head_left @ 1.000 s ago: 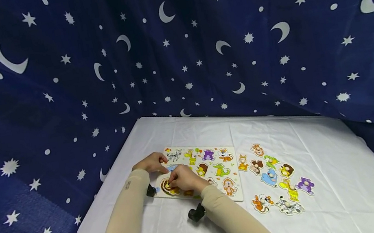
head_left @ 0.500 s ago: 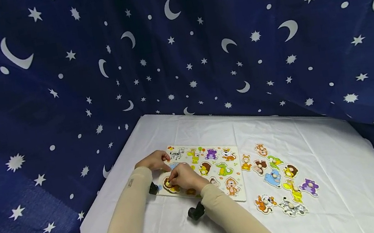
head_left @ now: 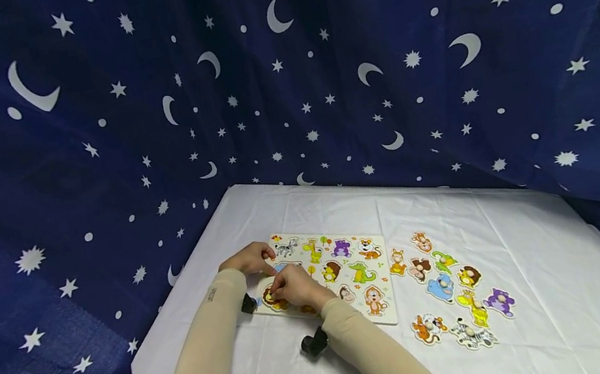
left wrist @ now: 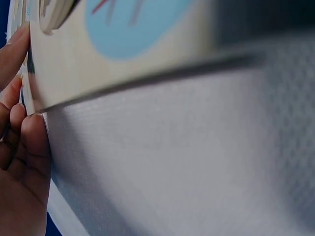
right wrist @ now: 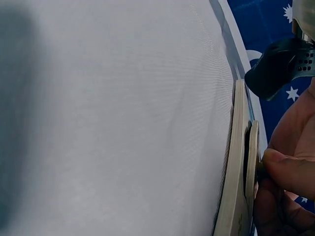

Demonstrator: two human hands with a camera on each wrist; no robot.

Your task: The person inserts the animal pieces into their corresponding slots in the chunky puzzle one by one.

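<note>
My right hand [head_left: 297,285] pinches the small knob of a lion puzzle piece [head_left: 279,305] at the near left of the white puzzle board [head_left: 390,307]. In the right wrist view the lion piece [right wrist: 252,157] is seen edge-on, tilted slightly against the board [right wrist: 233,162], thumb [right wrist: 285,171] at its knob. My left hand [head_left: 249,260] rests at the board's left edge. From the left wrist, its loosely bent fingers [left wrist: 37,132] touch the board edge close to a corner; part of the hand is out of frame. Printed animals cover the board; my hands hide some.
Several knobbed animal pieces lie right of the board, among them an elephant [head_left: 441,288], a giraffe [head_left: 474,309], a zebra [head_left: 472,335], a tiger [head_left: 427,328] and a purple hippo [head_left: 499,302]. A white cloth [head_left: 526,255] covers the table; a starry blue curtain [head_left: 283,84] stands behind.
The head view has shifted slightly, moving the board and loose pieces a little to the right in frame. Both hands stay nearly in place, the right one still pinching the lion piece.
</note>
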